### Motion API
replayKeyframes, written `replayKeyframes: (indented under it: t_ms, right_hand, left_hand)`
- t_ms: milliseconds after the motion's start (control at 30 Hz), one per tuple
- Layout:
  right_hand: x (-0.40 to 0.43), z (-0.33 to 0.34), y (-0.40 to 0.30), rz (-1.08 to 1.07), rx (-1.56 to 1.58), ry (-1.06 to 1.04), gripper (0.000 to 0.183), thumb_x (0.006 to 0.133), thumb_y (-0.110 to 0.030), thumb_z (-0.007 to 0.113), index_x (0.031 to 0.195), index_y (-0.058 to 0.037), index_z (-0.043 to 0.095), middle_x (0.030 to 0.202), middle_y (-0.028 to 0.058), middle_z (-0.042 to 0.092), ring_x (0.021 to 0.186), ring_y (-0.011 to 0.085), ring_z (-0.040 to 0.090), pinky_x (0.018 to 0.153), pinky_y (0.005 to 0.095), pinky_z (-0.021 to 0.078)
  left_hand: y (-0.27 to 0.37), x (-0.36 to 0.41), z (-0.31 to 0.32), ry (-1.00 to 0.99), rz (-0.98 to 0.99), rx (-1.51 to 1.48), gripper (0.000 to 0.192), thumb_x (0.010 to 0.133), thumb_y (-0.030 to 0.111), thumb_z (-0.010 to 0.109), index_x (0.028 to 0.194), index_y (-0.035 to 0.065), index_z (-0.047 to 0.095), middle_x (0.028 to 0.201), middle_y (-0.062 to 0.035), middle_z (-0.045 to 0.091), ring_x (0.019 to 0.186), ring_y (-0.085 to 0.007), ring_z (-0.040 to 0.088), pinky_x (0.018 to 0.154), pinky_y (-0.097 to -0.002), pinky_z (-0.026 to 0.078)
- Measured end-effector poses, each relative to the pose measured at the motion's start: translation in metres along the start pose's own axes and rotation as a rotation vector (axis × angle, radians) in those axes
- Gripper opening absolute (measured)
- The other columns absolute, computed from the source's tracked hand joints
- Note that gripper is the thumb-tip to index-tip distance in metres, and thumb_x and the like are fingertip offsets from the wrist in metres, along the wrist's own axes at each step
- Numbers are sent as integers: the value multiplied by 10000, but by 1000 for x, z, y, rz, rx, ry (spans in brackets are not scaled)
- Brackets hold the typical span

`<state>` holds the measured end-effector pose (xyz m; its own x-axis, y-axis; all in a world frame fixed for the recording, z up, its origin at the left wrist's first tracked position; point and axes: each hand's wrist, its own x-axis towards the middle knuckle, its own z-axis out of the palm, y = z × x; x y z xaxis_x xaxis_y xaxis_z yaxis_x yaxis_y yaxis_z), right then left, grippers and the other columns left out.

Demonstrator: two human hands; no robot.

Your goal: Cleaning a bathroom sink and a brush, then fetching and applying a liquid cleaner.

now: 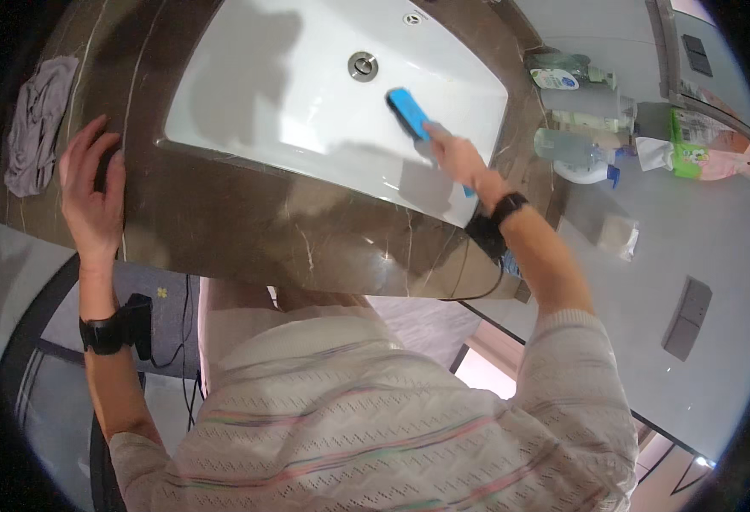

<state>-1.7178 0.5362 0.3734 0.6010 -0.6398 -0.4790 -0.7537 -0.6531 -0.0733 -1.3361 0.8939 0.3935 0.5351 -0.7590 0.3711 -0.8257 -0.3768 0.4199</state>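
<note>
My right hand (pixel 461 160) grips a blue scrubbing brush (pixel 410 112) by its handle. The brush's dark bristles face the white sink basin (pixel 336 121); whether they touch it is hard to tell. Above and left of the brush head lies the round metal drain plug (pixel 362 66). Over the brown stone countertop (pixel 234 211), left of the basin, is my left hand (pixel 93 185), empty with its fingers apart. A folded grey cloth (pixel 40 125) lies just beyond it on the left.
Several bottles (pixel 567 147) stand along the right wall, beside a tissue pack (pixel 701 153). A grey switch plate (pixel 687 318) is on that wall. Black devices are strapped at both wrists, and a cable (pixel 499 281) hangs by the counter's front edge.
</note>
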Motion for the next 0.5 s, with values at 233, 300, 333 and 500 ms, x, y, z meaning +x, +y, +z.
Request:
replayKeyframes:
  t_ms: [233, 300, 333, 500]
  right_hand:
    - [7, -35, 0, 152, -127, -86, 414, 880, -231, 398, 1294, -219, 403, 909, 207, 610, 835, 382, 587, 743, 436, 470]
    - [-8, -28, -3, -45, -256, -203, 412, 887, -238, 384, 1299, -226, 395, 921, 203, 611, 853, 383, 582, 742, 444, 470]
    - [-9, -32, -2, -39, -314, -191, 411, 889, -240, 384, 1300, -228, 391, 939, 199, 611, 863, 380, 582, 746, 447, 474]
    - [-6, -66, 32, 200, -314, -64, 401, 895, -242, 373, 1295, -225, 399, 932, 186, 615, 836, 368, 592, 737, 451, 476]
  left_hand:
    - [-4, -2, 1, -2, 1, -4, 194, 860, 109, 545, 1036, 48, 595, 1201, -55, 529, 1142, -228, 446, 964, -351, 357]
    - [-4, -1, 0, 7, 21, 9, 191, 860, 110, 545, 1034, 51, 596, 1202, -56, 528, 1135, -227, 449, 959, -354, 361]
    - [-4, -2, -2, -7, 5, 14, 190, 862, 117, 542, 1033, 54, 597, 1203, -58, 528, 1137, -230, 450, 957, -356, 363]
    - [-1, 1, 3, 29, -28, -64, 180, 815, 109, 550, 975, 49, 607, 1165, -57, 553, 1110, -251, 473, 950, -344, 359]
